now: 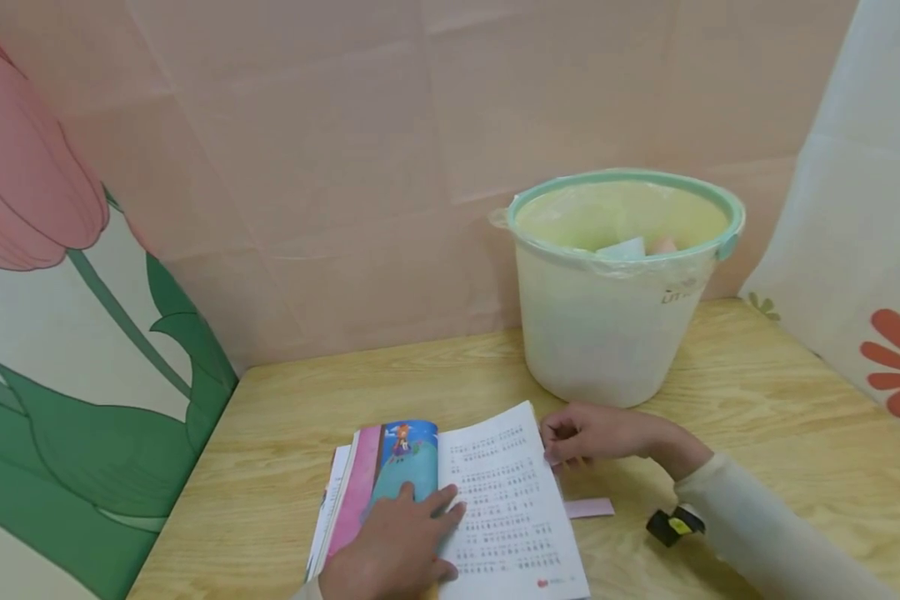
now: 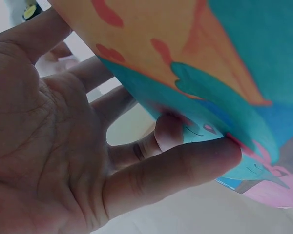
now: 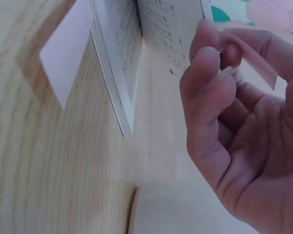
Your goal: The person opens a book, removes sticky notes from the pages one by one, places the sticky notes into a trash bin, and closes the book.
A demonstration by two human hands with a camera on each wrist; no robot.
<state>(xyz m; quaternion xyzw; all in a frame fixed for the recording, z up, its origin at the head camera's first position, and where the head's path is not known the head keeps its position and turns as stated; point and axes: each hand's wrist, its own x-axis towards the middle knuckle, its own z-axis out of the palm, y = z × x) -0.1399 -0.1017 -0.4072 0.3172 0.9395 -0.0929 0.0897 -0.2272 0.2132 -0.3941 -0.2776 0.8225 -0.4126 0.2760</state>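
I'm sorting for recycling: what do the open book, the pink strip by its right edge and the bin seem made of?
Book: paper, its text page matte, with thin leaves stacked at the edge.
Pink strip: likely paper or thin card; flat, matte.
Bin: probably smooth plastic, from its moulded-looking rim; its see-through, wrinkled liner looks like plastic film.

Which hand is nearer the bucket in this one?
The right hand. It is at the book's right edge, just in front of the bucket; the left hand lies across the open pages, farther off, left of the bucket and closer to the person.
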